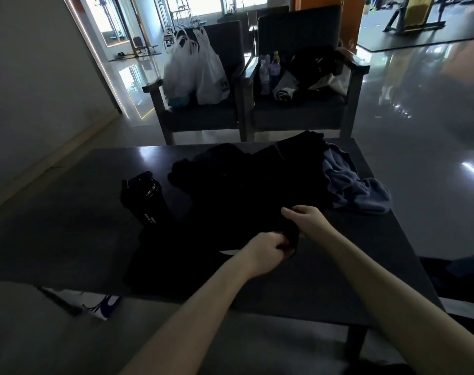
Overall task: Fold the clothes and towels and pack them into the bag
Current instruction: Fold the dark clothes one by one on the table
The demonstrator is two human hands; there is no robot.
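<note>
Head view: on the dark table [62, 217] a black garment [187, 261] lies spread at the near edge, and both hands meet on its right side. The left hand [268, 251] has its fingers curled, pinching a bunch of the cloth. The right hand [307, 221], just beyond it, grips the same fabric with the thumb laid over the top. Farther back sits a heap of black clothes [244, 174], with a blue-grey towel [349, 185] crumpled at its right and a black shaker bottle [146, 198] standing to its left. 2 chairs stand past the table, and the left-hand chair carries white plastic bags [195, 74] (which bag is meant for packing I cannot tell). This looks like the start of a fold. To do it well, I would draw the 2 grips apart until the edge is taut, smooth the cloth flat, then carry that side over squarely, keeping clear of the bottle.
</note>
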